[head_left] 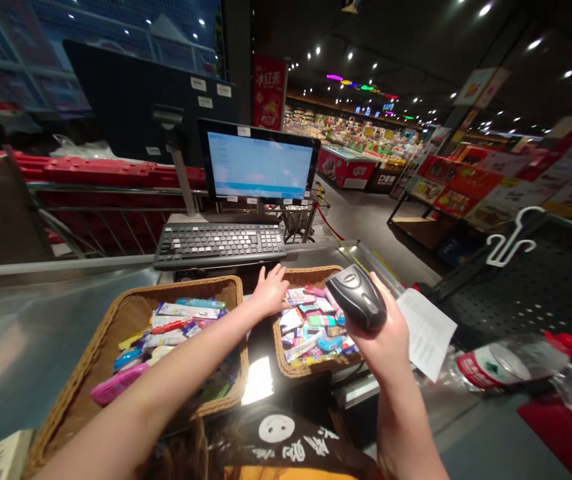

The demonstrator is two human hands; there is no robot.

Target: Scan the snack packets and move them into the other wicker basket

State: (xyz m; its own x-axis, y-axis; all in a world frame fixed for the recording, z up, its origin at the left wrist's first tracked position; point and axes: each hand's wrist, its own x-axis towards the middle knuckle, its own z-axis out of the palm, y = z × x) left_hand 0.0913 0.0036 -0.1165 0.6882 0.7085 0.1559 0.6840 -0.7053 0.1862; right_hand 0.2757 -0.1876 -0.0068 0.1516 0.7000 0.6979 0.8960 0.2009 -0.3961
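My right hand [389,330] is wrapped round a black and grey handheld scanner [359,297], held up over the right edge of the smaller wicker basket [285,363]. That basket holds many small colourful packets [322,321]. My left hand [271,292] is stretched over the basket's upper left corner, fingers apart and pointing towards the keyboard [221,241], with nothing seen in it. To the left, a larger wicker basket [109,327] holds long wrapped packets and a pink pouch [119,385]. My left forearm crosses above this basket and hides part of its contents.
Behind the keyboard stands a lit monitor [261,163], with a larger dark screen [136,100] at its left. A paper sheet [426,333] and a large clear bottle [496,365] lie at the right. A white hanger [513,240] hangs on the black perforated panel [561,280].
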